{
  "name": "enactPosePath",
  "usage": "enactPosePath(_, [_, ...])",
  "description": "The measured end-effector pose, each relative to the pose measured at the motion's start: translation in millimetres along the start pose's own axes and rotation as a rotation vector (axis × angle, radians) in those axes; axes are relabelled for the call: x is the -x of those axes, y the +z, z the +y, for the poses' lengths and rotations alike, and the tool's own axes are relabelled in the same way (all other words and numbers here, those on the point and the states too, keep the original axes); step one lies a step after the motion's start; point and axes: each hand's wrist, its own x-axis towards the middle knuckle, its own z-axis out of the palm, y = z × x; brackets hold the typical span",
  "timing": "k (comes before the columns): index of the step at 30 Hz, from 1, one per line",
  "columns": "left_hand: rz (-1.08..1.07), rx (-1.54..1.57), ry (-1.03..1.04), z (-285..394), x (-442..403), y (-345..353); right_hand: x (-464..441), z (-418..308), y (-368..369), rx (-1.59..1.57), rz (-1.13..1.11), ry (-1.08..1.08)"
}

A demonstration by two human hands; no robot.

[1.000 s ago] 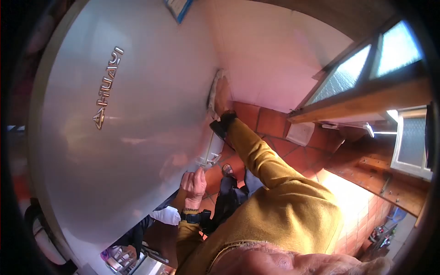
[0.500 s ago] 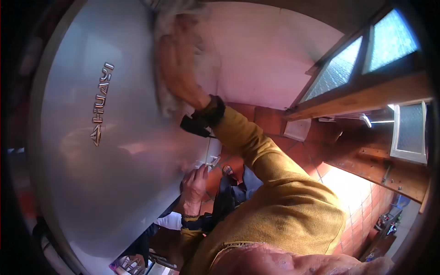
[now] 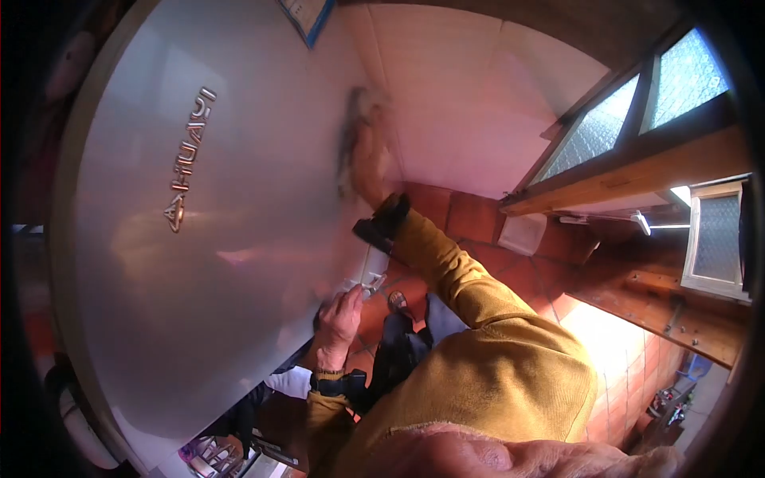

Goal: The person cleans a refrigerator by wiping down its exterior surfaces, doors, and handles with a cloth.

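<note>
A big silver appliance door (image 3: 239, 319) with a raised metal logo (image 3: 190, 159) fills the left of the view. My right hand (image 3: 371, 163), blurred by motion, presses a greyish cloth (image 3: 355, 131) against the door near its far edge. Part of the cloth is hidden behind my fingers. Lower down, my left hand (image 3: 338, 323) is closed at the door's near edge, its fingertips by a small whitish fitting (image 3: 368, 285). What lies under those fingers is partly hidden.
A blue-edged label (image 3: 309, 20) is on the door's top. Beyond stand a pale wall (image 3: 454, 88) and a wooden-framed window (image 3: 594, 119). Red floor tiles (image 3: 470, 223) carry a white container (image 3: 523, 233). A wooden bench (image 3: 661, 311) is at right, a rack (image 3: 219, 458) at bottom left.
My right hand and the cloth have moved right and down, toward the door's edge, uncovering the blue-edged label. The left hand stays at the near edge. The view has shifted slightly.
</note>
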Motion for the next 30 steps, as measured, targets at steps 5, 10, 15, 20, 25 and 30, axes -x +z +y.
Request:
enactPosePath(5, [0.051, -0.025, 0.109, -3.6, 8.3, 2.0, -54.6, -157.8, -30.8, -0.535, 0.251, -0.176])
enactPosePath(10, [0.122, -0.005, 0.156, -5.6, 10.0, 1.5, -42.7, -142.5, -44.0, -0.168, 0.128, -0.326])
enactPosePath(15, [0.171, -0.02, 0.185, -8.8, 10.1, 6.7, 55.5, -16.4, 0.8, -0.312, 0.089, 0.343])
enactPosePath(20, [0.159, -0.087, 0.199, -11.9, 14.2, 7.8, 137.1, 57.2, 5.1, -0.197, -0.017, 0.568])
enactPosePath(25, [0.136, 0.027, 0.133, -3.0, 12.2, 1.6, 159.5, 1.1, 6.6, -0.137, 0.033, 0.48])
enactPosePath(30, [0.103, 0.145, 0.202, -7.0, 12.0, -3.8, 109.5, -117.3, -34.3, -0.705, 0.002, -0.062])
